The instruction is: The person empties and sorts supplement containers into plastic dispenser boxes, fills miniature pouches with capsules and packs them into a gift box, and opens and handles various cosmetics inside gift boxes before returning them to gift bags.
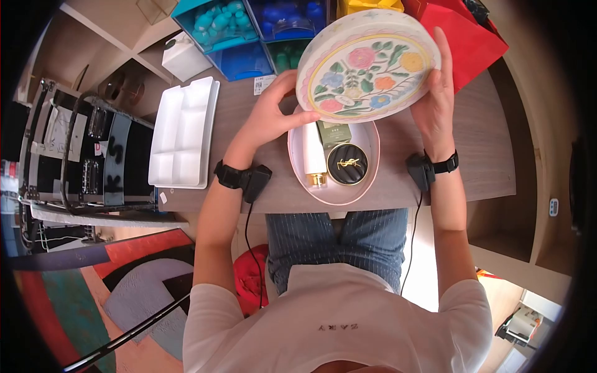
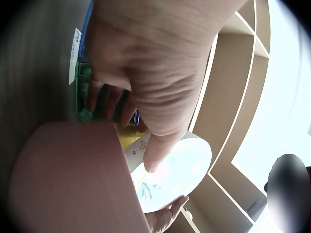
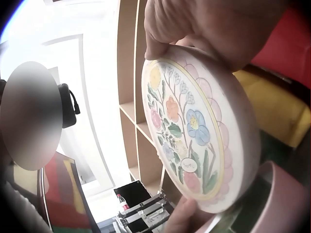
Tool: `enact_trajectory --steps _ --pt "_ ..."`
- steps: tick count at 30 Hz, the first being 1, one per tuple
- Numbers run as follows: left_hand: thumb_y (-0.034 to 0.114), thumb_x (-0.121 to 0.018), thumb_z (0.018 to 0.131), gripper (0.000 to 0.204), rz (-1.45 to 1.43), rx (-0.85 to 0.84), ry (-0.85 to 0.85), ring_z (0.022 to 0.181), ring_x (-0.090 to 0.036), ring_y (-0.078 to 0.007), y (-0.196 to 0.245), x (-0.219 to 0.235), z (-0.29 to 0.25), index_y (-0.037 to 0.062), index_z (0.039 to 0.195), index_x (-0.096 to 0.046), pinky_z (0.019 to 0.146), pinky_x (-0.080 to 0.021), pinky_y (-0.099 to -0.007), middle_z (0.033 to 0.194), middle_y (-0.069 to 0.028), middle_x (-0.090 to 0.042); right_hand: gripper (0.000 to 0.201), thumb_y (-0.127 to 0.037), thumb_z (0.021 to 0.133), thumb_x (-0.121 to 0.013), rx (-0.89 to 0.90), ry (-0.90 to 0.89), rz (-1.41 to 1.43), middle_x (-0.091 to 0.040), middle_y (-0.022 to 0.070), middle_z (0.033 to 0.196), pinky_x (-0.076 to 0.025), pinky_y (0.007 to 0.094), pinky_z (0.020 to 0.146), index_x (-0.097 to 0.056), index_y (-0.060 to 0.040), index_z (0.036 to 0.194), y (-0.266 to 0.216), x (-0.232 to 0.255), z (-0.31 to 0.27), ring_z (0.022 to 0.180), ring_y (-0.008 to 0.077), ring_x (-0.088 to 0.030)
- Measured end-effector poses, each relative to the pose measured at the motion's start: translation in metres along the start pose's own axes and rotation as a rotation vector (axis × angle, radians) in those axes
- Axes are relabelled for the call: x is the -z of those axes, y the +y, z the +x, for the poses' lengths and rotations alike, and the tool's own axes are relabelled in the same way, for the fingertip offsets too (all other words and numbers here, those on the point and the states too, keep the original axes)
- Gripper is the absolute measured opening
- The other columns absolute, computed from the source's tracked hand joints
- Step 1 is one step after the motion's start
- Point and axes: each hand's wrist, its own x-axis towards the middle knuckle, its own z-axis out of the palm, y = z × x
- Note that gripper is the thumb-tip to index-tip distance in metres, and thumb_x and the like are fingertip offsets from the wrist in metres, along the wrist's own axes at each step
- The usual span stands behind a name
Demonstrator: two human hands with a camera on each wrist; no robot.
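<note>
Both hands hold up a round floral lid point(image 1: 371, 69) point(image 3: 187, 128), tilted so its painted top shows. The left hand point(image 1: 277, 110) point(image 2: 150, 63) grips its left edge, thumb on the painted face. At the opposite edge the right hand point(image 1: 435, 102) point(image 3: 209, 24) holds the rim. Below the lid, on the table, stands an open pink round box point(image 1: 373, 177) point(image 2: 73, 179). Inside lie a white tube with a gold cap point(image 1: 314, 152), a black round compact point(image 1: 347, 164) and a green box point(image 1: 336, 134), partly hidden by the lid.
A white compartment tray point(image 1: 183, 133) sits at the left of the wooden table point(image 1: 485, 137). Behind are blue and green bins point(image 1: 242, 60) with coloured items, a white box point(image 1: 185, 57), a yellow item point(image 1: 367, 5) and a red bag point(image 1: 463, 43).
</note>
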Motion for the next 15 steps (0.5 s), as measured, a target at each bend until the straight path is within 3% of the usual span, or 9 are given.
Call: enact_trajectory --steps 2,5,7,8,9,11,12,13,15 --pt "0.024 -0.086 0.082 0.061 0.032 -0.035 -0.002 0.124 -0.059 -0.0234 0.001 0.001 0.0 -0.0006 0.132 -0.062 0.104 -0.048 -0.0379 0.13 -0.0097 -0.063 0.088 -0.047 0.099 -0.067 -0.031 -0.013 0.004 -0.042 0.0121 0.159 -0.035 0.0416 0.121 -0.022 -0.0093 0.164 -0.001 -0.005 -0.001 0.147 0.025 -0.04" --pt "0.018 -0.086 0.081 0.046 -0.054 0.031 0.177 0.116 -0.06 -0.0213 -0.001 0.007 -0.002 -0.0003 0.119 -0.07 0.097 -0.05 -0.035 0.118 -0.0084 -0.067 0.086 -0.051 0.1 -0.062 -0.045 -0.056 -0.084 -0.038 0.0133 0.163 -0.026 0.0449 0.124 -0.023 -0.0062 0.163 0.006 -0.003 0.001 0.151 0.0262 -0.035" --pt "0.009 -0.085 0.076 0.036 0.216 -0.168 0.366 0.107 -0.06 -0.0207 0.001 0.015 0.002 0.0023 0.109 -0.073 0.089 -0.051 -0.0333 0.107 -0.0072 -0.07 0.081 -0.057 0.104 -0.047 0.005 -0.219 -0.113 -0.037 0.0141 0.163 -0.023 0.0468 0.125 -0.026 -0.0049 0.163 0.012 -0.001 0.004 0.152 0.0268 -0.033" --pt "0.002 -0.081 0.068 0.033 0.266 -0.235 0.432 0.102 -0.059 -0.0232 0.002 0.016 0.004 0.0075 0.1 -0.075 0.089 -0.049 -0.0348 0.103 -0.0053 -0.07 0.081 -0.063 0.105 -0.037 -0.056 -0.109 -0.09 -0.037 0.0154 0.163 -0.021 0.0453 0.125 -0.029 -0.0049 0.162 0.019 -0.007 -0.001 0.151 0.028 -0.034" --pt "0.002 -0.081 0.068 0.033 0.266 -0.234 0.431 0.102 -0.059 -0.0232 0.004 0.018 0.006 0.0075 0.1 -0.075 0.089 -0.049 -0.0348 0.103 -0.0053 -0.07 0.081 -0.063 0.105 -0.037 -0.057 -0.108 -0.089 -0.037 0.0154 0.163 -0.021 0.0453 0.125 -0.029 -0.0049 0.162 0.018 -0.007 -0.002 0.151 0.028 -0.034" --pt "-0.001 -0.077 0.064 0.037 0.641 -0.379 0.458 0.106 -0.058 -0.027 0.008 0.02 0.007 0.0107 0.099 -0.075 0.094 -0.047 -0.0372 0.099 -0.0034 -0.069 0.084 -0.066 0.103 -0.038 -0.333 -0.074 0.091 -0.04 0.0162 0.16 -0.025 0.0423 0.124 -0.031 -0.0044 0.161 0.017 -0.005 -0.002 0.149 0.0282 -0.038" --pt "-0.001 -0.077 0.064 0.037 0.641 -0.378 0.46 0.106 -0.058 -0.027 0.006 0.019 0.006 0.0107 0.099 -0.075 0.094 -0.047 -0.0372 0.099 -0.0034 -0.069 0.08 -0.057 0.103 -0.05 -0.403 -0.063 0.104 -0.045 0.0155 0.156 -0.03 0.0382 0.121 -0.033 -0.0037 0.16 0.017 -0.002 0.001 0.145 0.027 -0.042" --pt "-0.002 -0.074 0.065 0.035 0.699 -0.413 0.448 0.11 -0.058 -0.0286 0.003 0.018 0.005 0.0109 0.097 -0.074 0.097 -0.046 -0.0382 0.103 -0.0026 -0.068 0.08 -0.057 0.103 -0.05 -0.403 -0.064 0.103 -0.045 0.0155 0.156 -0.03 0.0382 0.121 -0.033 -0.0037 0.16 0.018 -0.002 0.0 0.145 0.027 -0.042" --pt "-0.002 -0.072 0.066 0.033 0.758 -0.45 0.438 0.113 -0.057 -0.0302 0.001 0.015 0.005 0.0111 0.096 -0.074 0.101 -0.044 -0.0393 0.107 -0.0019 -0.067 0.076 -0.041 0.098 -0.067 -0.486 -0.08 -0.313 -0.051 0.0164 0.15 -0.038 0.0349 0.114 -0.037 -0.0032 0.157 0.021 -0.004 -0.001 0.139 0.0233 -0.049"
